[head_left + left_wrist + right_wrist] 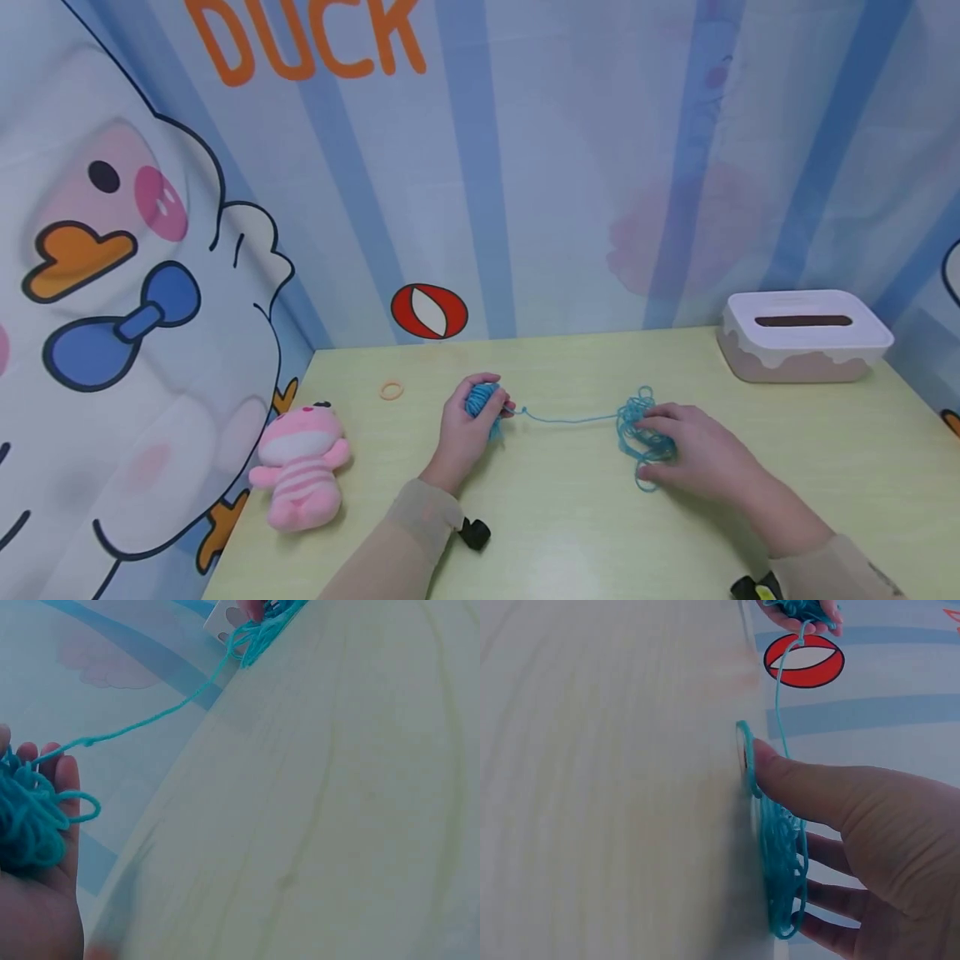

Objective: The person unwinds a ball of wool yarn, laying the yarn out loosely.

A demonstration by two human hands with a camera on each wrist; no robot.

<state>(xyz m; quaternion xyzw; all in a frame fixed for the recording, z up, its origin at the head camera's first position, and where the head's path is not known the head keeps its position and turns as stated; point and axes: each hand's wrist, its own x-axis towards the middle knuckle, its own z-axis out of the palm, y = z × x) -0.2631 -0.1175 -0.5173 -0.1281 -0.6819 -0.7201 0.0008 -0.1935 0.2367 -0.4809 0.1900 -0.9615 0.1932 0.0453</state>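
My left hand (460,433) holds a wound bundle of blue yarn (480,399) above the middle of the table. In the left wrist view the bundle (30,817) lies against the palm, with a small loop sticking out. A single strand (570,421) with a small knot near the left hand runs across to a loose yarn tangle (634,423) on the table. My right hand (705,450) grips that tangle. The right wrist view shows the thumb (802,780) on one side of the yarn (780,862) and the other fingers on its far side.
A pink striped plush toy (303,471) lies at the table's left. Behind it is a small peach-coloured ring (391,390). At the back right stands a tissue box (810,350). A printed curtain (555,167) hangs along the back edge of the pale table (555,517).
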